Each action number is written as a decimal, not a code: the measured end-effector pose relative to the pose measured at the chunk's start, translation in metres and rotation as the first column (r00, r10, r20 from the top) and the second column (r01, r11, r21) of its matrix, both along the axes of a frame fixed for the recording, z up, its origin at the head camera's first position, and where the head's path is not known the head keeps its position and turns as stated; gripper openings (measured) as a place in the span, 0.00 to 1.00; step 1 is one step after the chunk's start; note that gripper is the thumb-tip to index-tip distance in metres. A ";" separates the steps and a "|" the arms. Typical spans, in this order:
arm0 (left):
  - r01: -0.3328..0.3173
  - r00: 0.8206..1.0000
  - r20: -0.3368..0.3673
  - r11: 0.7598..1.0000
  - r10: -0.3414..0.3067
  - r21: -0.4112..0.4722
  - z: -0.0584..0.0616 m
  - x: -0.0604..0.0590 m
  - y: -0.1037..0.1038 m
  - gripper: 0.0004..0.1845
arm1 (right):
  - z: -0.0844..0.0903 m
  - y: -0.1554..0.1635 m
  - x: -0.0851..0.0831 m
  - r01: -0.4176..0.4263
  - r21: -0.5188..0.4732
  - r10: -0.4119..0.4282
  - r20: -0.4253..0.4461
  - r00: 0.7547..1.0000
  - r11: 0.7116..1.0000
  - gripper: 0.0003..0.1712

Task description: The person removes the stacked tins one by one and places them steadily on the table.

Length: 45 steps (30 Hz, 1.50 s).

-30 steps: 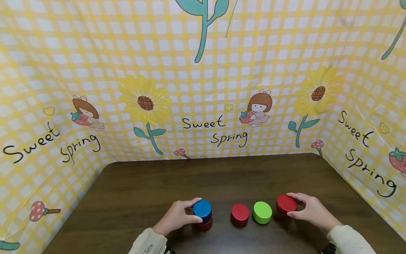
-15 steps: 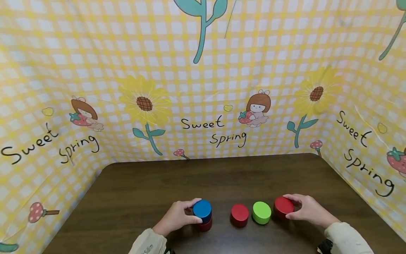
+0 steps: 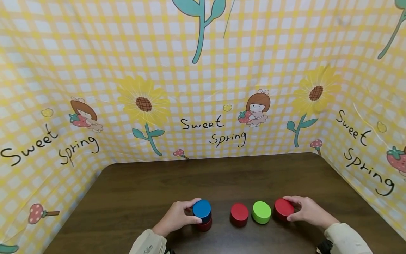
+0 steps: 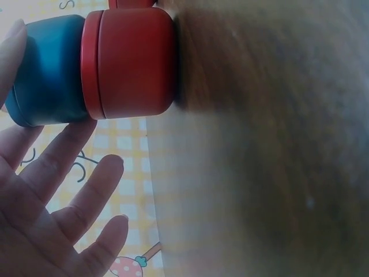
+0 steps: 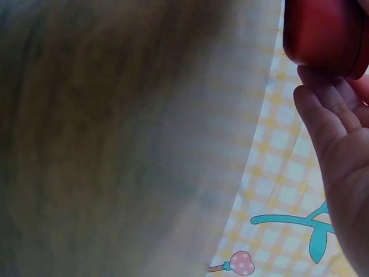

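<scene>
My left hand (image 3: 176, 216) pinches a blue round tin (image 3: 202, 211) between thumb and fingers. This tin sits on top of a red tin (image 4: 135, 63), which stands on the table. In the left wrist view the other fingers spread loosely below the stack. On the right, my right hand (image 3: 309, 211) grips another red tin (image 3: 283, 209) from its right side, thumb at the near edge and fingers at the far edge. Between the hands stand a third red tin (image 3: 239, 214) and a lime-green tin (image 3: 261, 212), side by side, neither one touched.
The dark wooden table (image 3: 165, 183) has rounded far corners. A yellow checked cloth (image 3: 196, 81) with printed sunflowers and lettering hangs around its back and sides. The green tin stands close to the red tin in my right hand.
My right hand and its red tin have come slightly lower and a little closer to the green tin. My left hand stays on the blue tin.
</scene>
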<state>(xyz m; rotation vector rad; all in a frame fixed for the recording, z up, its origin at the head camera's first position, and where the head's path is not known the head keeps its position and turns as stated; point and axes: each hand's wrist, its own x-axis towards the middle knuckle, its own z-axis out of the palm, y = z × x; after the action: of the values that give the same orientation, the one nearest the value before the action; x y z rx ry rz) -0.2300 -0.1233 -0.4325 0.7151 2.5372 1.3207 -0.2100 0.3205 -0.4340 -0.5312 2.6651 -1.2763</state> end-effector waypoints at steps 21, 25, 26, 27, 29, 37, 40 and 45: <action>-0.001 1.000 0.009 1.000 0.001 -0.010 0.000 0.001 0.000 0.35 | -0.002 0.002 -0.002 -0.051 -0.014 0.052 0.048 0.997 0.999 0.37; 0.004 1.000 0.001 1.000 -0.004 -0.009 0.000 0.001 0.000 0.35 | -0.003 0.003 -0.002 -0.051 0.001 0.051 0.060 0.997 0.999 0.37; 0.004 1.000 -0.001 1.000 -0.004 -0.010 0.000 0.001 0.000 0.35 | -0.003 0.004 -0.002 -0.050 0.003 0.049 0.066 0.997 0.999 0.37; 0.005 1.000 0.000 1.000 -0.005 -0.008 0.000 0.001 0.000 0.35 | -0.003 0.004 -0.002 -0.051 0.007 0.050 0.069 0.996 0.999 0.37; 0.004 1.000 0.000 1.000 -0.004 -0.009 0.000 0.001 0.000 0.35 | -0.004 0.004 -0.003 -0.054 0.010 0.053 0.071 0.996 0.999 0.37; 0.006 1.000 -0.004 1.000 -0.006 -0.006 -0.001 0.000 0.000 0.35 | -0.005 0.006 -0.005 -0.054 0.031 0.051 0.079 0.996 0.998 0.39; 0.012 1.000 -0.007 1.000 -0.012 -0.009 -0.001 -0.001 -0.001 0.35 | -0.004 0.006 -0.005 -0.052 0.040 0.049 0.077 0.996 0.998 0.39; 0.010 1.000 -0.016 1.000 -0.011 -0.017 -0.002 -0.002 -0.001 0.35 | -0.002 0.006 -0.006 -0.064 0.035 0.061 0.087 0.994 0.997 0.39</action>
<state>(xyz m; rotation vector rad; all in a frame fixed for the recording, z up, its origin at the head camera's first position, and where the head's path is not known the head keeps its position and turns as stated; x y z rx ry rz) -0.2319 -0.1241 -0.4340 0.7375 2.5504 1.2933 -0.2156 0.3262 -0.4360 -0.5376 2.5762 -1.2007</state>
